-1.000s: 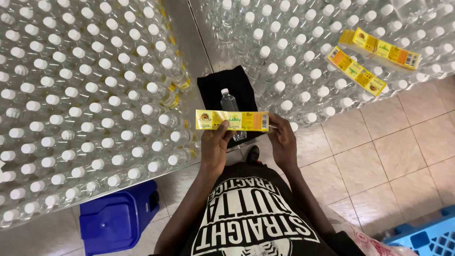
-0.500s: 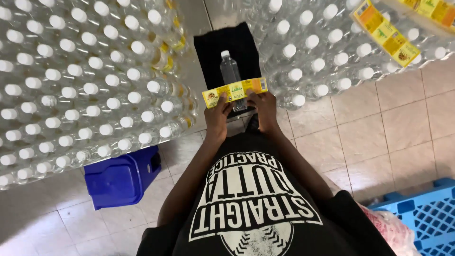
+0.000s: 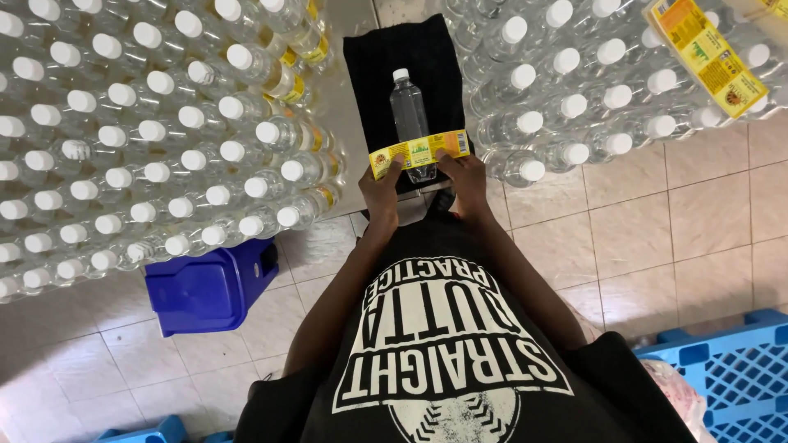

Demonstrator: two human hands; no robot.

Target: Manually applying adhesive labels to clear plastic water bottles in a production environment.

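Yellow label strip [image 3: 419, 152]: held flat and slightly tilted across the lower body of a clear bottle [image 3: 412, 123]. Half a second ago it sat a little lower and nearer the person's body; a second ago it was held level, clear of the bottle's lower half, with the hands further apart.

Left hand [image 3: 382, 193]: fingers closed on the strip's left end. Right hand [image 3: 465, 174]: fingers closed on the strip's right part, thumb pressed along its lower edge.

Clear bottle: white cap, lying lengthwise with the cap away from the person, resting on a black cloth [image 3: 373, 90]. Contents look clear; whether it is filled cannot be told.

Black cloth: spread on the near edge of a steel bench [image 3: 342, 123], in the gap between two masses of bottles.

Left bottle field [image 3: 123, 139]: upright clear bottles with white caps, packed in rows to the bench's near edge; several by the gap already carry yellow labels.

Right bottle field [image 3: 566, 82]: same kind, unlabelled, reaching the bench's near right edge. A spare label stack [image 3: 706, 53] lies on the caps at the far right.

Floor: beige tiles [image 3: 657, 221]. A dark blue stool [image 3: 209, 285] stands under the left bench edge; a light blue crate [image 3: 730, 385] sits at the lower right corner.
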